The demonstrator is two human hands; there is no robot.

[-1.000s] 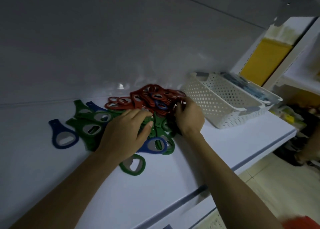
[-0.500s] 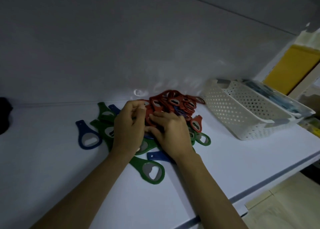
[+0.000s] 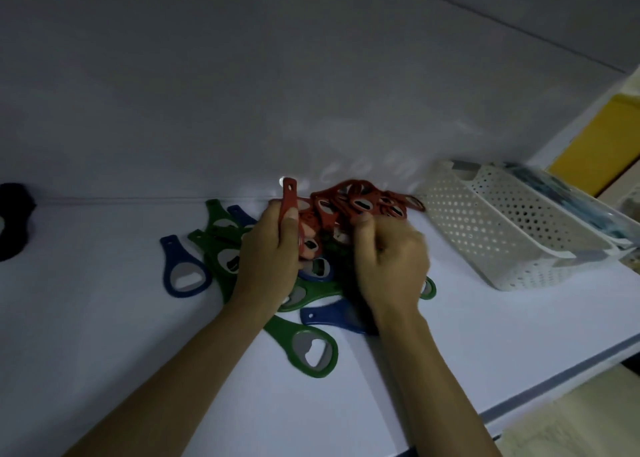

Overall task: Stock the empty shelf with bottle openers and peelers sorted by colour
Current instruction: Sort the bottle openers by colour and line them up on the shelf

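A mixed heap of bottle openers lies on the white shelf (image 3: 104, 335): red ones (image 3: 360, 202) at the back, green ones (image 3: 311, 349) and blue ones (image 3: 183, 269) in front and to the left. My left hand (image 3: 266, 262) grips a red opener (image 3: 289, 200), its handle sticking up above my fingers. My right hand (image 3: 391, 266) is curled over the heap's middle, fingertips down among the red and green openers. What those fingertips hold is hidden.
A white perforated basket (image 3: 502, 235) with packaged goods stands at the right, close to the heap. A dark object (image 3: 14, 221) sits at the far left against the back wall. The shelf's front edge (image 3: 554, 377) runs diagonally at the lower right.
My left hand has lifted a red opener upright out of the heap. My right hand has shifted slightly right over the pile. The camera has panned left.
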